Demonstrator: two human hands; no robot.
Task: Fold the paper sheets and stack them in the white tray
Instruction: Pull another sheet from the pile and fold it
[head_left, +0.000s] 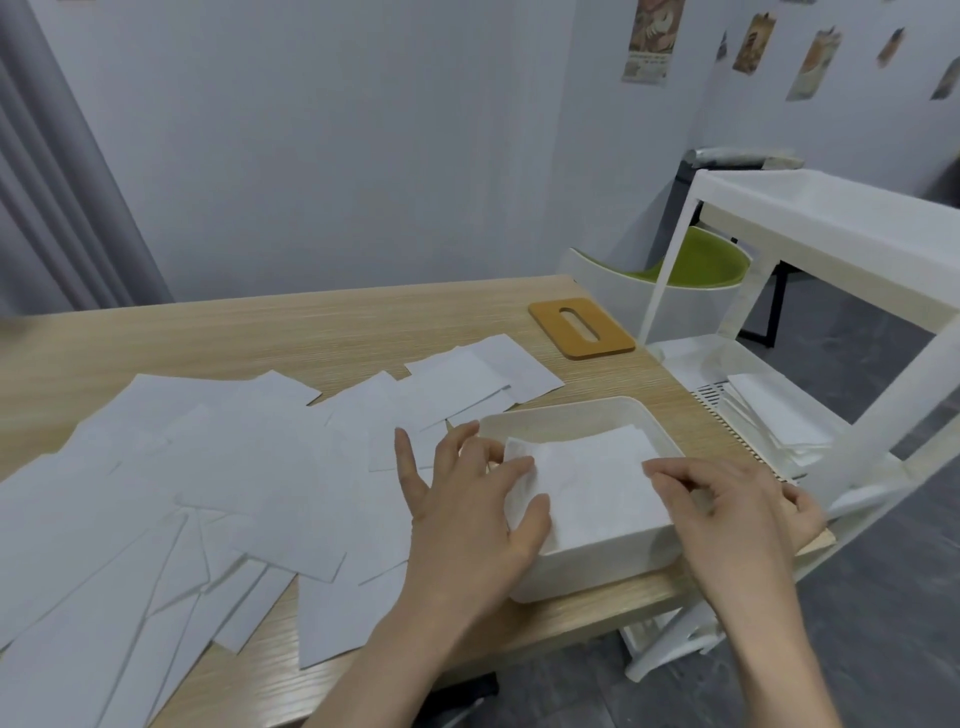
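A white tray sits at the right end of the wooden table. Inside it lies a stack of folded white paper. My left hand reaches over the tray's left rim, its fingers spread and its fingertips touching the left edge of the folded paper. My right hand is over the tray's right rim, its fingers bent onto the paper's right edge. Many flat white paper sheets lie overlapping across the table to the left of the tray.
A flat wooden lid with a slot lies at the table's far right corner. A white shelf cart stands right of the table with more folded paper on its lower shelf. A green and white chair is behind.
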